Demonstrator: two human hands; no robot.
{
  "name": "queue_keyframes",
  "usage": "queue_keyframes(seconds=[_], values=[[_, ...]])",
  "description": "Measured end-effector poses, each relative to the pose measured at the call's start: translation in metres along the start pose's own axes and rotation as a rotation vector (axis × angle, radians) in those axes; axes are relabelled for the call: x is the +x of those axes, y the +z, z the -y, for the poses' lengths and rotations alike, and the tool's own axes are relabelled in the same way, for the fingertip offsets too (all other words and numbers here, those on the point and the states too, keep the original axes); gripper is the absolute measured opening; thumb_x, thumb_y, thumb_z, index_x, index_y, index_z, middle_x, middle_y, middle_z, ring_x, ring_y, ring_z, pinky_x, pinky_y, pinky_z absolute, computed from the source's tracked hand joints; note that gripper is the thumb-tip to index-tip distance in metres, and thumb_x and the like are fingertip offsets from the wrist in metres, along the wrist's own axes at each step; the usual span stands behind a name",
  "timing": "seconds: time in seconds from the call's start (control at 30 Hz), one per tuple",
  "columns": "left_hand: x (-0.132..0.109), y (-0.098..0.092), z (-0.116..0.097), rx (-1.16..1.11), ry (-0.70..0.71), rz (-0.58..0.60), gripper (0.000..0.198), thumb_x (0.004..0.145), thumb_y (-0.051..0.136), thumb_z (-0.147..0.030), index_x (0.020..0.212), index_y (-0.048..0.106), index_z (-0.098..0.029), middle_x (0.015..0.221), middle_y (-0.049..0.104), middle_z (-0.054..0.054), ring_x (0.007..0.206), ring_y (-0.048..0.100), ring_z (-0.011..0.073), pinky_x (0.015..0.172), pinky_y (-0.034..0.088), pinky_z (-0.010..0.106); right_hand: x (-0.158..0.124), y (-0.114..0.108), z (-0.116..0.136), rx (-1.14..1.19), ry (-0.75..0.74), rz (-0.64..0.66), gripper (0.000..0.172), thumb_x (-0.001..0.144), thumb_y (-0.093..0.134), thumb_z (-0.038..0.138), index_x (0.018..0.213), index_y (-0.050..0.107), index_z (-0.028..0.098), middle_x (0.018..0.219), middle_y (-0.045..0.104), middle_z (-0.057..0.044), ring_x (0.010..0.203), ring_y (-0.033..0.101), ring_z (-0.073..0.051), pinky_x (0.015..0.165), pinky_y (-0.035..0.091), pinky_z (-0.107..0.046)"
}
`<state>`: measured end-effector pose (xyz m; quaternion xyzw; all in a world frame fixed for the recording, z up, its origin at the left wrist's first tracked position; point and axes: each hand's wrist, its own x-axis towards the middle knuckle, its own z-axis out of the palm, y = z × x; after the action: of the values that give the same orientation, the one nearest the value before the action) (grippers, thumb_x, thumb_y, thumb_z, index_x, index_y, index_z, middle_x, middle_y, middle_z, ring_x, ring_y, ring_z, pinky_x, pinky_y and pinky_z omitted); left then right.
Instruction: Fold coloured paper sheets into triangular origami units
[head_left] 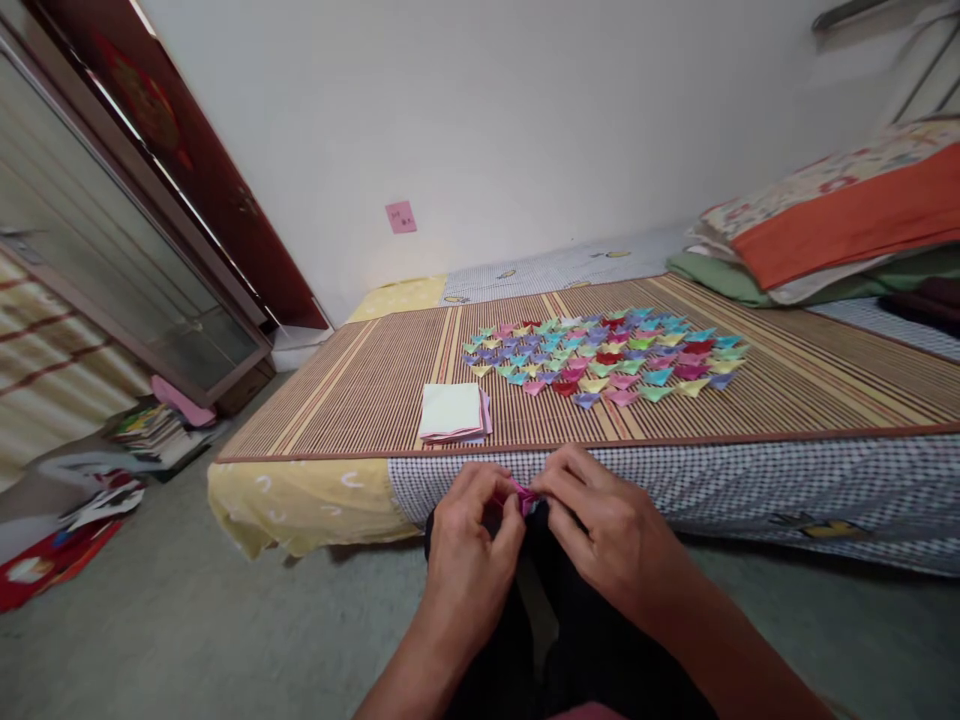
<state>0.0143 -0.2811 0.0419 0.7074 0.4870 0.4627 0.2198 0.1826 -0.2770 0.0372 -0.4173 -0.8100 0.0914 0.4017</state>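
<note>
My left hand (472, 545) and my right hand (604, 525) meet low in the middle of the view, fingers pinched together on a small pink folded paper (523, 494). Only a sliver of the paper shows between the fingertips. Both hands are held over my dark-clothed lap, just in front of the bed's edge. On the striped bamboo mat (360, 385) behind them lies a stack of square paper sheets (452, 412), and farther back a spread of several small coloured folded paper pieces (604, 355) in rows.
The low bed has a checked sheet (750, 480) and a yellow cover (300, 500) at the corner. Pillows and folded bedding (840, 220) lie at the right. Books and papers (142, 430) lie on the floor at the left by a glass door. A pink note (400, 216) sticks on the wall.
</note>
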Motion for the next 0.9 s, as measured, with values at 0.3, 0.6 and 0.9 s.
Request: queue_keyframes(seconds=[0.3,0.6,0.9], values=[[0.003,0.0011,0.0044,-0.152,-0.131,0.032,0.016,0.092,0.06,-0.014,0.078,0.065,-0.02,0.088,0.068,0.003,0.079,0.061,0.0181,0.069,0.043,0.027,0.0002,-0.0078,-0.004,-0.066,-0.138,0.028,0.023,0.096,0.046,0.001,0.091,0.062,0.016,0.096,0.061,-0.011,0.088,0.062,-0.024,0.077,0.054,-0.039],[0.0001,0.004,0.006,-0.232,-0.122,0.056,0.015,0.092,0.06,-0.015,0.079,0.065,-0.019,0.089,0.066,0.003,0.081,0.061,0.0168,0.071,0.046,0.026,-0.001,-0.0023,-0.0014,-0.03,-0.088,0.033,0.019,0.095,0.052,0.001,0.092,0.063,0.016,0.094,0.061,-0.009,0.087,0.062,-0.025,0.076,0.055,-0.039],[-0.0013,0.0062,0.007,-0.302,-0.209,0.091,0.013,0.094,0.061,-0.021,0.084,0.067,-0.018,0.081,0.064,0.002,0.073,0.057,0.0154,0.067,0.044,0.026,-0.0027,-0.0072,-0.0039,0.05,-0.041,0.061,0.019,0.097,0.052,0.002,0.088,0.058,0.018,0.089,0.06,-0.006,0.081,0.06,-0.022,0.074,0.052,-0.034]])
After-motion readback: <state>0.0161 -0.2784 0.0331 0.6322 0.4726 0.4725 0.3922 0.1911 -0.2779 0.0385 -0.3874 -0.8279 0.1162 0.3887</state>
